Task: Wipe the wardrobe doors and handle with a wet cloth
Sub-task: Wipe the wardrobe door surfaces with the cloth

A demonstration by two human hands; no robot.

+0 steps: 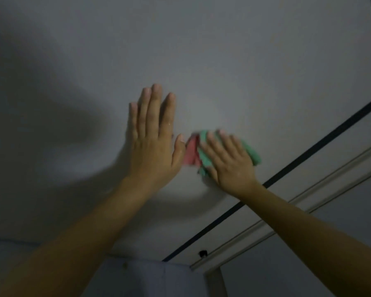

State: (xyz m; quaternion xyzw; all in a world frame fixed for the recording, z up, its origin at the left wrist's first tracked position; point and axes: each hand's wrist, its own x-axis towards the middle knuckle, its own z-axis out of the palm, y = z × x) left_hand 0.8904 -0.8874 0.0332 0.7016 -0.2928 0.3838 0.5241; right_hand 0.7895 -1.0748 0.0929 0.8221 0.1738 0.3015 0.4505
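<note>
Dim, grey, and filling almost everything: wardrobe door, flat and plain, shadows pooled on the left. Dark seam line running from lower centre up to the right edge, pale rail just beside it on the right. No handle picked out with any certainty in this light.

Left hand laid flat on the panel, fingers straight and close together, thumb out to the right — bracing, by the look of it, holding nothing. Right hand just beside it, fingers straight and a little spread, pressing the cloth against the door. Cloth green with a pink part toward the left, bunched under the palm, edges blurred.

Good wiping from here, as a judgement: keep the palm flat so the whole pad stays in contact, overlap the strokes, work steadily toward the seam on the right. Worth refolding that bunched cloth for a fresh face. Brace hand better shifted clear before the cloth runs into the thumb.
</note>
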